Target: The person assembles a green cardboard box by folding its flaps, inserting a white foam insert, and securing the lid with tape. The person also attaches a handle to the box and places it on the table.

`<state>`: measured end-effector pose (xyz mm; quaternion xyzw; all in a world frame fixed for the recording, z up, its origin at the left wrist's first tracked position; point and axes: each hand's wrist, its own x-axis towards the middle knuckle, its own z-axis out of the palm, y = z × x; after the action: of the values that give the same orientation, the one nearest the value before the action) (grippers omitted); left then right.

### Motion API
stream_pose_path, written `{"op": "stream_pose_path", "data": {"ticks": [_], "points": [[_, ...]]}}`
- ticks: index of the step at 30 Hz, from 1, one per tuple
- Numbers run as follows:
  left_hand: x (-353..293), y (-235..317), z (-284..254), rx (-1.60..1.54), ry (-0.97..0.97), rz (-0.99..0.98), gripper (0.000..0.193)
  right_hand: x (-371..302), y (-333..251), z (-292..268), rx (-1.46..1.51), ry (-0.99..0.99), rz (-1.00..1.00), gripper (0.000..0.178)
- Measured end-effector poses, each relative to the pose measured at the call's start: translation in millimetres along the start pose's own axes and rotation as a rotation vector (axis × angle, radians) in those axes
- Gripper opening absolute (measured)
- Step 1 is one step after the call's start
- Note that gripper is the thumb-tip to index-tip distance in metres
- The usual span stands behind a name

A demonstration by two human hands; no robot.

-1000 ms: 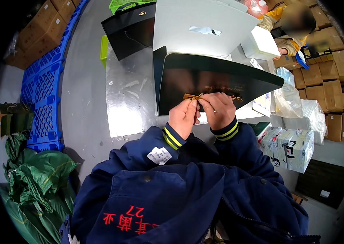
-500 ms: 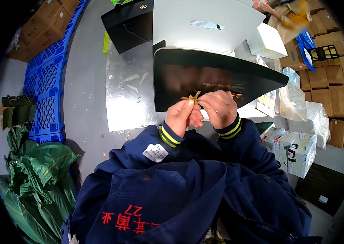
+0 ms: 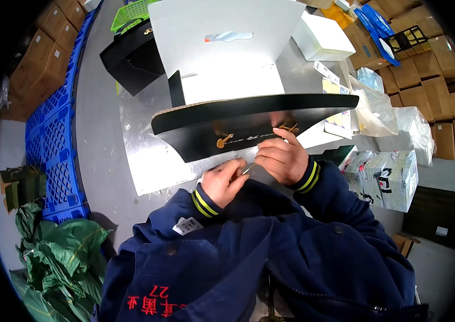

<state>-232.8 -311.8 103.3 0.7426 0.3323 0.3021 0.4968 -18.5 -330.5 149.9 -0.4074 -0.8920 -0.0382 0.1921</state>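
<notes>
A large box stands open on the metal table, its white lid (image 3: pixel 227 16) tipped back. Its black front panel (image 3: pixel 260 118) leans toward me and carries two gold cord bows (image 3: pixel 225 141), one left and one right. Just below that panel, my left hand (image 3: pixel 222 181) is closed in a pinch on one end of a thin pale strip (image 3: pixel 249 168). At the strip's other end, the curled fingers of my right hand (image 3: pixel 284 160) appear closed on it, partly hiding it. The right index finger points up near the panel's right bow.
A black bag or box (image 3: pixel 133 59) and a green basket (image 3: pixel 131 15) are at the back left. A white foam box (image 3: pixel 321 37) and plastic bags (image 3: pixel 372 110) are on the right. Blue pallets (image 3: pixel 53 145) line the left; cartons (image 3: pixel 437 91) are stacked at right.
My hands have come down toward me and apart; the tan knotted cord between them no longer shows, a thin strip does. The panel's two gold bows are plainer, and the box sits further left in view.
</notes>
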Motion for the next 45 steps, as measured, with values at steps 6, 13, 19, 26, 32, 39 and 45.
{"op": "stream_pose_path", "data": {"ticks": [6, 13, 19, 26, 32, 39, 45], "points": [[25, 8, 14, 0.233, -0.055, 0.041, 0.027, -23, -6, -27, 0.082, 0.406, 0.522, 0.016], [37, 13, 22, 0.449, -0.036, 0.170, 0.022, -33, 4, 3, 1.143, 0.371, 1.182, 0.029], [42, 24, 11, 0.579, -0.046, 0.185, 0.023, -28, 5, 4, 1.003, 0.496, 1.265, 0.028], [45, 15, 15, 0.448, -0.066, 0.163, 0.032, -23, 7, 4, 0.902, 0.499, 1.242, 0.021], [56, 13, 30, 0.282, -0.123, 0.031, 0.040, -24, 10, 4, 1.057, 0.489, 1.162, 0.019], [56, -3, 32, 0.552, -0.044, 0.384, 0.047, -31, 20, 3, 1.269, 0.437, 1.221, 0.018], [45, -2, 22, 0.571, -0.183, 0.363, 0.049, -57, 19, -8, 1.267, 0.222, 1.136, 0.017]]}}
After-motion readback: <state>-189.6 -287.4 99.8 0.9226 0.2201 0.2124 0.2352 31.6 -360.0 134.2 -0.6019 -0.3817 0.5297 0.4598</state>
